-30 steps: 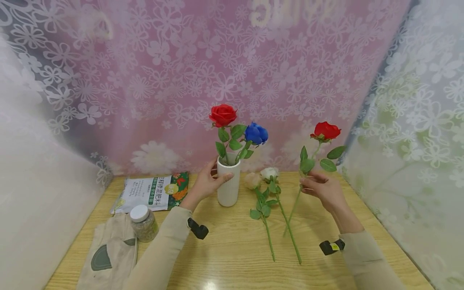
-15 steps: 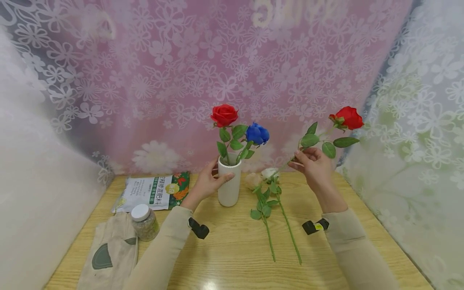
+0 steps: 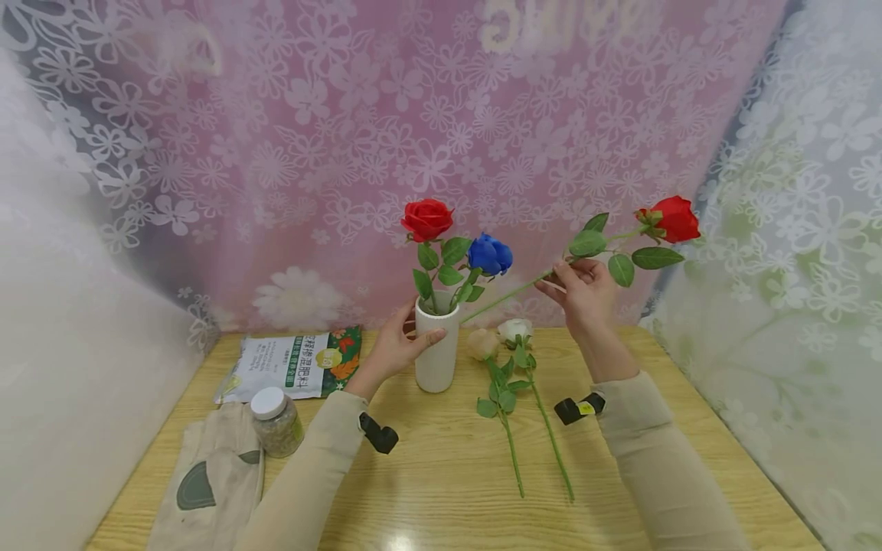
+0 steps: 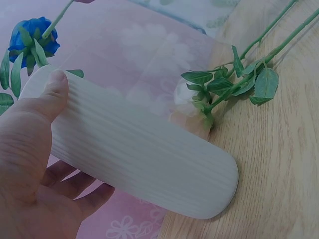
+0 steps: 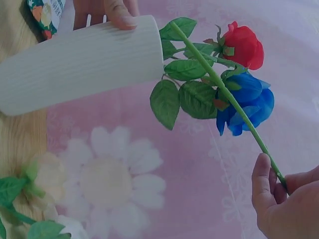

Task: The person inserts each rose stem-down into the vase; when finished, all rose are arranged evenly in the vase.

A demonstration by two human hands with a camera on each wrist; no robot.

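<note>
1. Setting: a pale wood desk (image 3: 420,490) up against a pink flower-print backdrop (image 3: 310,153), with whitish sheeting on both sides.

2. Left hand (image 3: 393,348) is wrapped round the upper part of a white ribbed vase (image 3: 437,360), thumb in front, fingers behind. The vase stands upright on the desk. I'd guess ceramic, so a bit slick and breakable, though the ribs should help; holding it near the rim looks like decent steadying.

3. Right hand (image 3: 586,298) pinches the stem of a red rose (image 3: 677,220) just below its leaves. The rose is up in the air, bloom off to the right, bare stem end slanting down to just beside the vase rim. Can't tell if it's touching anything.

4. Handling-wise, that rose looks artificial: probably super light, stem stiff but bendy, petals soft and easily squashed. Stem's the place to grab, imo, not the bloom.

5. In the vase: another red bloom (image 3: 427,220) and a blue rose (image 3: 491,254), leaning right.

6. Lying right of the vase: a peach rose (image 3: 483,344) and a white rose (image 3: 514,330), stems toward the person.

7. Far left: printed bag (image 3: 282,367), white-lidded jar (image 3: 278,434), beige cloth (image 3: 223,478), maybe gloves.
</note>
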